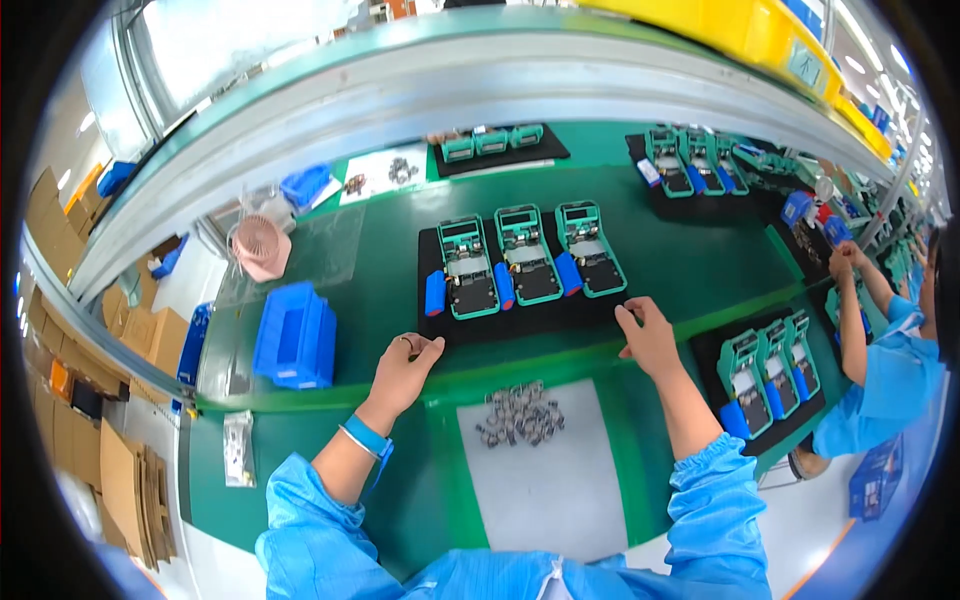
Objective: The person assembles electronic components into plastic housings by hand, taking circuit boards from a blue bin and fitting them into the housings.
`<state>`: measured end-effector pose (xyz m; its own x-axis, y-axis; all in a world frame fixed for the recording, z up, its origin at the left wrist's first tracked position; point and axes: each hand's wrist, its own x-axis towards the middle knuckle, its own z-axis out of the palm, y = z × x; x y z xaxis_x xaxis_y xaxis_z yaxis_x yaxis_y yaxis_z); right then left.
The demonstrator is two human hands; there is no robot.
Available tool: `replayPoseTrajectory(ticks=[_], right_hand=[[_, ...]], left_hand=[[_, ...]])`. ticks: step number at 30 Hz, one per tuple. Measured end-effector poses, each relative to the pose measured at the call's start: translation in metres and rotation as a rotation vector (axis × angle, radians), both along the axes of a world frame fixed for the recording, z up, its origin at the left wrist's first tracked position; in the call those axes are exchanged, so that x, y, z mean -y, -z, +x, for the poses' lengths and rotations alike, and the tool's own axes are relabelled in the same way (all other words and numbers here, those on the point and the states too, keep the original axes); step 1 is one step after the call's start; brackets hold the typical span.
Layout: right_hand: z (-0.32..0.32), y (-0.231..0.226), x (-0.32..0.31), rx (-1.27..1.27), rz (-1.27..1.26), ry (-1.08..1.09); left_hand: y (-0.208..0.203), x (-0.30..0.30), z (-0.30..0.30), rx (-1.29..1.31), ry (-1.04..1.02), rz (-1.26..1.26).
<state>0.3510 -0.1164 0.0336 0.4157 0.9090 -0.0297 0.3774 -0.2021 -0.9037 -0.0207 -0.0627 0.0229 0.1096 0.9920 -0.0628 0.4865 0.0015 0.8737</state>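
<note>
A black mat (520,326) lies in front of me on the green bench, bearing three open teal device housings (467,268), (527,255), (590,250) side by side. Blue cylindrical packs (435,293), (503,285), (568,273) sit along the left side of each housing. My left hand (402,375) is closed at the mat's near left corner, its fingers bent together. At the near right corner is my right hand (650,340), fingers curled at the mat's edge. Nearer to me, a pile of small metallic parts (520,414) rests on a white sheet (545,490).
To the left stand a blue bin (293,335) and a pink fan (262,247); a clear bag (239,448) lies nearer. More mats with housings (765,370), (690,165), (492,143) are right and behind. A metal rail (480,95) crosses above. A co-worker (885,370) works at right.
</note>
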Motion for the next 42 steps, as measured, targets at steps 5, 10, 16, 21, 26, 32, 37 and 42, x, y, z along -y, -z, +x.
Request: replayPoseTrajectory(ticks=[5,10,16,21,26,32,37,42], right_hand=[[-0.007,0.012,0.07,0.014,0.041,0.04],[-0.005,0.024,0.127,0.001,0.009,0.036],[-0.069,0.026,0.149,0.534,0.385,-0.29],[-0.105,0.028,0.127,0.581,0.317,-0.521],[-0.124,0.022,0.122,0.726,0.23,-0.513],[-0.117,0.013,0.122,0.865,0.302,-0.656],[-0.116,0.009,0.122,0.902,0.334,-0.726],[-0.118,0.0,0.121,1.074,0.232,-0.798]], left_hand=[[0.012,0.077,-0.011,-0.016,-0.024,0.202],[0.019,0.125,-0.022,0.149,-0.043,0.11],[0.007,0.134,-0.014,0.073,-0.078,0.219],[-0.005,0.122,0.006,0.017,-0.056,0.364],[0.016,0.113,0.008,-0.007,-0.039,0.492],[0.019,0.107,0.001,-0.029,-0.016,0.484],[0.007,0.093,0.008,-0.001,0.034,0.544],[0.001,0.082,0.025,-0.048,0.119,0.647]])
